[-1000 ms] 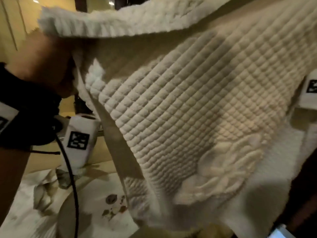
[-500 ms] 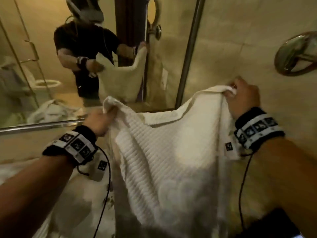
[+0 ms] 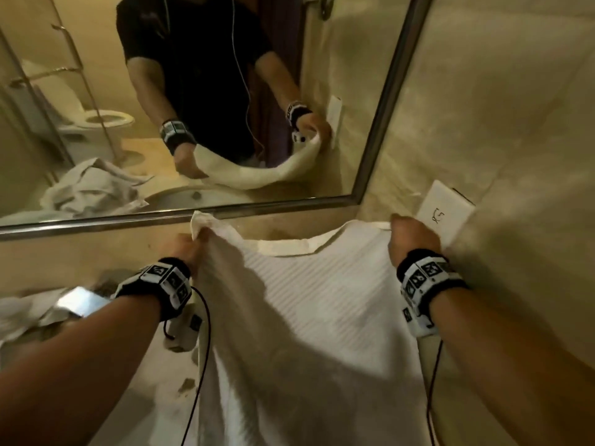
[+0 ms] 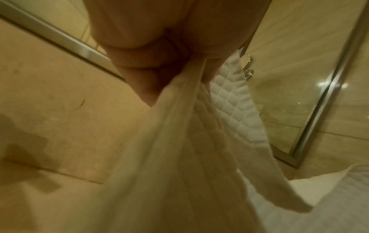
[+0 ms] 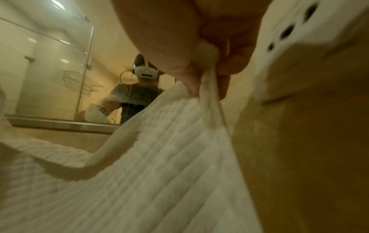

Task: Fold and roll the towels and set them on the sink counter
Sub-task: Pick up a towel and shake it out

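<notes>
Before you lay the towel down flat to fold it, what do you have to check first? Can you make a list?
1. Left hand grips a top corner of the towel: ok.
2. Right hand grips the other top corner: ok.
3. Top edge pulled straight between the hands: not ok, it sags in the middle.
4. Bottom edge hanging even: cannot tell, out of view.
5. Counter by the mirror free: cannot tell, the towel hides it; other crumpled cloth lies left.
</notes>
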`<state>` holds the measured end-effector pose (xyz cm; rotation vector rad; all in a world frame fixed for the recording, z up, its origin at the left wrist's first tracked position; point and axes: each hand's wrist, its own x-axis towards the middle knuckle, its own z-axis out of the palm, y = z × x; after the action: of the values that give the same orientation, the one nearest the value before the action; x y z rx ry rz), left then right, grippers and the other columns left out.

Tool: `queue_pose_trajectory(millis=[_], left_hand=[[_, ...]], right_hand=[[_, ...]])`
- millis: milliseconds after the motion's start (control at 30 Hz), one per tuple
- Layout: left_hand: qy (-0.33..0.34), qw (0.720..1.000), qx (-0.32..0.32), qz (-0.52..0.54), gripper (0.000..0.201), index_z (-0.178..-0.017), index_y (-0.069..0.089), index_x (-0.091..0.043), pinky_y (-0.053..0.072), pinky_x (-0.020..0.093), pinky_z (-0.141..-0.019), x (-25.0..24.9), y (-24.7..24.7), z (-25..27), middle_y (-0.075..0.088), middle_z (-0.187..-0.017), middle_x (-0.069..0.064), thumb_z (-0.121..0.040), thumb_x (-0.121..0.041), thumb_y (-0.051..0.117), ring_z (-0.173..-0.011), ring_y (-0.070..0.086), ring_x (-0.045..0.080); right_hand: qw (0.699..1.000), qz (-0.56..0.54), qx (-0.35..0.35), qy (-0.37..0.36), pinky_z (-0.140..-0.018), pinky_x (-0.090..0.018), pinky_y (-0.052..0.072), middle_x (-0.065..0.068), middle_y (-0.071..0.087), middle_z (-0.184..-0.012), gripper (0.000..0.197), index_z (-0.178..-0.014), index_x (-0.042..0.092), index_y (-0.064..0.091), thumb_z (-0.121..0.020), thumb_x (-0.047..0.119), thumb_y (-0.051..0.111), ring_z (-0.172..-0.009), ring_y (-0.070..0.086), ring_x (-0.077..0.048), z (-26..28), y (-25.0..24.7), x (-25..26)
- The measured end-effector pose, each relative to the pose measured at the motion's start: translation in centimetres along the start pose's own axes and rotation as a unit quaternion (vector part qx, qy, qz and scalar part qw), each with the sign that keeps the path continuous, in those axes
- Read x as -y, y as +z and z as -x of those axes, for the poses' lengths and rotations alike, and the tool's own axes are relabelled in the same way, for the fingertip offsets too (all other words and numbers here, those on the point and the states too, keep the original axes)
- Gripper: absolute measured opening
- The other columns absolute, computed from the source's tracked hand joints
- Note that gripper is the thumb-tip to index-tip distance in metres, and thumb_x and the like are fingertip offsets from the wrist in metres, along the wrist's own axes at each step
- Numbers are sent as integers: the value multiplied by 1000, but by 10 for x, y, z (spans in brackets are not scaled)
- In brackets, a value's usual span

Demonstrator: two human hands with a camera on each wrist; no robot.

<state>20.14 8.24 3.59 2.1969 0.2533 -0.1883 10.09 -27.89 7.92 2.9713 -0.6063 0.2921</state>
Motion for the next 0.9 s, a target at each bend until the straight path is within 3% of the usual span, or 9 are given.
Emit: queue_pose_trajectory(millis=[67,167,233,300,367,567,733,900], left_hand=[[-19,999,-4,-27,54,-90,60,-3,48,35,-65,9,10,-11,62,-88,22,-95,-53,40,-65,58,29],[-41,998,-5,-49,65,-96,64,0,52,42,-80,26,24,-27,65,-92,22,-94,-59,35,-81,63,35],[-50,997,-5,-54,63,-100,64,2,49,40,-79,38,31,-38,64,-94,23,-95,-54,37,-85,61,35],[-57,996,-10,-65,55,-104,64,4,44,38,-78,48,35,-48,64,-100,26,-97,-45,40,-89,60,36],[-61,995,-17,-71,51,-108,64,3,45,41,-85,57,38,-59,64,-109,27,-97,-42,43,-99,60,39],[-105,990,-38,-86,59,-113,61,6,41,40,-84,74,53,-93,61,-115,30,-98,-47,37,-106,57,42],[-166,977,-26,-129,66,-116,62,6,42,40,-91,92,69,-116,60,-117,30,-100,-49,28,-110,56,42],[-144,973,-13,-181,49,-125,58,2,38,37,-100,109,85,-111,54,-132,25,-103,-32,30,-120,51,38]], right_hand=[[999,25,34,-21,-78,-42,53,-14,65,-104,30,-107,10,58,-87,4,37,-96,64,-34,-12,23,15],[995,50,80,-40,-82,-42,54,-13,64,-108,32,-109,11,59,-88,6,35,-98,64,-34,-30,55,32],[992,55,99,-50,-83,-42,53,-13,64,-110,32,-111,11,59,-89,5,35,-100,63,-34,-46,72,36],[992,58,100,-57,-84,-41,51,-13,63,-111,32,-112,10,60,-91,5,35,-102,62,-34,-65,84,36],[993,52,91,-62,-88,-42,50,-16,62,-113,32,-114,7,60,-93,5,35,-105,60,-36,-85,94,36],[996,14,89,-6,-89,-43,50,-21,65,-114,29,-110,0,65,-95,4,41,-105,61,-37,-130,124,47],[993,29,117,-5,-84,-42,51,-20,66,-109,24,-105,1,67,-95,4,46,-102,63,-36,-135,161,55],[991,19,125,-37,-86,-42,52,-20,64,-109,22,-105,-1,62,-90,0,46,-103,61,-36,-127,183,57]])
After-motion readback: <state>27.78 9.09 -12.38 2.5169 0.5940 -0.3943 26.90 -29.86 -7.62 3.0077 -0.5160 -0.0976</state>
